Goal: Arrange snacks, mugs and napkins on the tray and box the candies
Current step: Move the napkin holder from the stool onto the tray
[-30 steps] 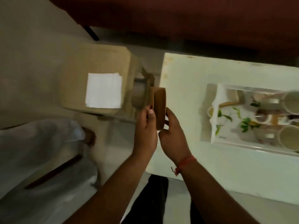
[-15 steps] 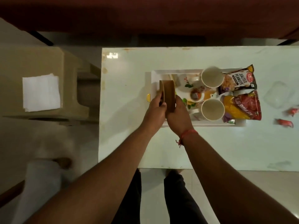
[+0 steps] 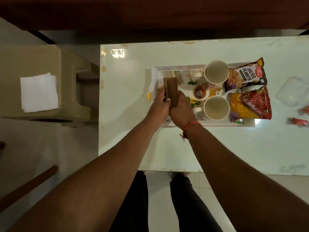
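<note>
A brown wooden napkin holder (image 3: 171, 91) stands on edge over the left end of the white tray (image 3: 217, 124). My left hand (image 3: 160, 106) and my right hand (image 3: 181, 109) both grip its near side. Whether it touches the tray floor is hidden. Two cream mugs (image 3: 216, 74) (image 3: 216, 108) stand upright in the tray, with a salted peanuts packet (image 3: 245, 75) and a red bhujia sev packet (image 3: 249, 106) at the tray's right end. A clear plastic box (image 3: 291, 91) and red wrapped candies (image 3: 299, 122) lie on the table right of the tray.
The white table (image 3: 127, 131) ends just left of the tray. A beige plastic stool (image 3: 41, 61) stands left of it with white napkins (image 3: 39, 92) stacked on top. A dark red sofa (image 3: 150, 12) runs along the far side. My legs show below the table's near edge.
Both hands carried the napkin holder from beside the stool rightward over the table to the tray's left end. My view swung right, and the mugs, packets and candies came into view.
</note>
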Action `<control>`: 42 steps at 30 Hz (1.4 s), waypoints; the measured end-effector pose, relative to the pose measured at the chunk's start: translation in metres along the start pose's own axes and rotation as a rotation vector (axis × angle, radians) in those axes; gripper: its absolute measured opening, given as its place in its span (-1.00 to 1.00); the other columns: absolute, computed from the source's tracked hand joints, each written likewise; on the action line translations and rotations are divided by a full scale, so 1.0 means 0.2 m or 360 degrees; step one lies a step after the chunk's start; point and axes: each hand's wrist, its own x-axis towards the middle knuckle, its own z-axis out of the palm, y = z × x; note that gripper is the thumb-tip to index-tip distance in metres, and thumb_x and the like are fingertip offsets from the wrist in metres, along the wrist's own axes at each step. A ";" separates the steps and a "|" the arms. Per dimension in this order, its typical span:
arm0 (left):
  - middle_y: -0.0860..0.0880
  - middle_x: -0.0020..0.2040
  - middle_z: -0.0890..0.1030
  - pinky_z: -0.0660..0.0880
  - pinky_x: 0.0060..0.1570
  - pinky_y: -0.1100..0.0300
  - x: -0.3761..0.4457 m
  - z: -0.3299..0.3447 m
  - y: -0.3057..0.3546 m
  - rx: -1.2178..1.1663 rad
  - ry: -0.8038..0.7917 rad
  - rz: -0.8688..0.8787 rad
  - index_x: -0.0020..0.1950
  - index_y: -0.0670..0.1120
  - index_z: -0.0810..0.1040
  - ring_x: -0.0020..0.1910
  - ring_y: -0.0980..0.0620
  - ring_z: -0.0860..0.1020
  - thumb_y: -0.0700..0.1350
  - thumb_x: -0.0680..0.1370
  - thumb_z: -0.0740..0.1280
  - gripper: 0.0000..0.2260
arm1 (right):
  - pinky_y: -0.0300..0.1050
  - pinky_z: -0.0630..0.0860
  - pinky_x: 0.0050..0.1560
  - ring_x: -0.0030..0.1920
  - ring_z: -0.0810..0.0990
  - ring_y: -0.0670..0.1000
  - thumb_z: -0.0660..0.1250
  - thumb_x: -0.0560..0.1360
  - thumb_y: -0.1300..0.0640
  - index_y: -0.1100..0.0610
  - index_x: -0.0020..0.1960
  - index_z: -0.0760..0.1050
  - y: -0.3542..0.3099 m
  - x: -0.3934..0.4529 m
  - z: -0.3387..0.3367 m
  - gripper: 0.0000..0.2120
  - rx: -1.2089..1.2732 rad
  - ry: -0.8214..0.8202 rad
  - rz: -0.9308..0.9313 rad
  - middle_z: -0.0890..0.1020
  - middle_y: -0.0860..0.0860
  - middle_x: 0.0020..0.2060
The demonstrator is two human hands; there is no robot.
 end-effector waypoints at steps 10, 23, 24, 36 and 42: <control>0.01 0.38 0.48 0.34 0.19 0.25 -0.11 -0.19 -0.05 -0.0017 0.0415 0.0065 0.48 0.01 0.29 0.33 0.04 0.45 -0.18 0.65 0.13 -0.61 | -0.19 0.22 0.40 0.47 0.27 0.03 0.27 0.54 0.25 0.14 0.57 0.03 -0.03 -0.19 0.02 -0.32 -0.0186 0.0155 -0.0097 0.30 0.08 0.48; -0.26 0.08 0.59 0.43 0.22 -0.03 -0.20 -1.83 -0.59 0.0226 0.1682 -0.0277 0.06 -0.24 0.57 0.13 -0.24 0.53 -0.27 0.49 0.26 -0.81 | 0.01 0.45 0.31 0.31 0.50 0.10 0.30 0.57 0.21 0.14 0.46 0.32 -0.49 -0.25 1.04 -0.53 -0.0405 -0.0410 -0.0507 0.45 0.09 0.38; -0.26 0.11 0.58 0.40 0.25 -0.03 -0.19 -1.94 -0.58 0.0327 0.1683 -0.0273 0.10 -0.24 0.57 0.16 -0.24 0.51 -0.26 0.50 0.27 -0.79 | 0.04 0.43 0.33 0.32 0.49 0.13 0.31 0.57 0.20 0.18 0.45 0.32 -0.55 -0.21 1.14 -0.53 -0.0440 -0.0480 -0.0502 0.46 0.13 0.38; -0.17 0.24 0.52 0.53 0.14 -0.09 0.08 -2.40 -0.58 0.0793 0.1252 -0.0463 0.33 -0.15 0.32 0.20 -0.19 0.53 0.12 0.56 0.30 -0.52 | 0.10 0.49 0.28 0.28 0.50 0.22 0.42 0.44 -0.17 0.26 0.39 0.34 -0.93 0.16 2.02 -0.29 -0.0370 -0.0158 -0.0014 0.47 0.19 0.33; -0.11 0.07 0.62 0.43 -0.19 0.15 0.07 -2.34 -0.58 0.0556 0.1027 -0.0354 0.12 -0.17 0.53 -0.01 -0.09 0.59 -0.08 0.54 0.29 -0.78 | -0.02 0.46 0.21 0.24 0.53 0.16 0.40 0.51 -0.06 0.21 0.34 0.39 -0.88 0.14 1.99 -0.48 -0.0369 -0.0147 -0.0007 0.54 0.13 0.26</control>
